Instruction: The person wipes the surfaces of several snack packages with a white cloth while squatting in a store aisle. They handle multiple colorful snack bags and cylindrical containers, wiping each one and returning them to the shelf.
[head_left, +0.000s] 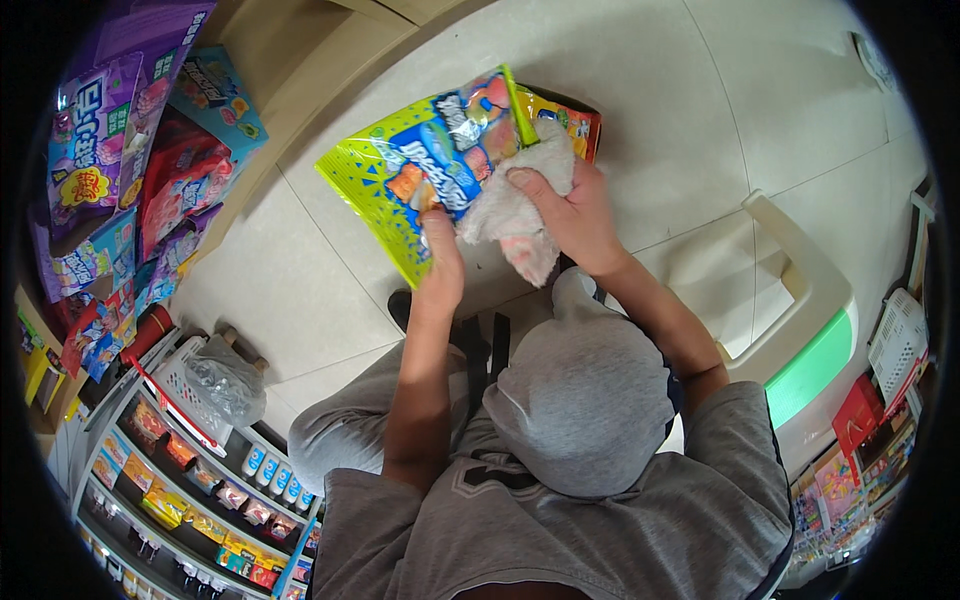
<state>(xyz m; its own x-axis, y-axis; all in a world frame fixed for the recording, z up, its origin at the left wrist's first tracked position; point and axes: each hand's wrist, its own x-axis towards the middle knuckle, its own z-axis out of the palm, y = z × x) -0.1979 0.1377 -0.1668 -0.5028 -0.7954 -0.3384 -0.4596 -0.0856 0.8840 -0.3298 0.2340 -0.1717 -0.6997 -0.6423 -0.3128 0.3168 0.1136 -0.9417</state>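
Observation:
A shiny green and blue candy bag (450, 150) with pictures of gummies is held up in front of me. My left hand (441, 251) grips its lower edge, thumb on the front. My right hand (574, 210) clasps a fluffy white cloth (517, 184) with a pinkish patch at its hanging end. The cloth lies against the bag's right side. Behind the bag and cloth, an orange and yellow package (581, 127) shows in part; what supports it is hidden.
To the left, candy bags (94, 150) fill a display beside a tan ledge (300, 97). A shelf of packaged snacks (187, 495) stands at lower left, with a clear plastic bag (225, 379) near it. On the tiled floor (675, 90) at right is a cream and green plastic stool (817, 330).

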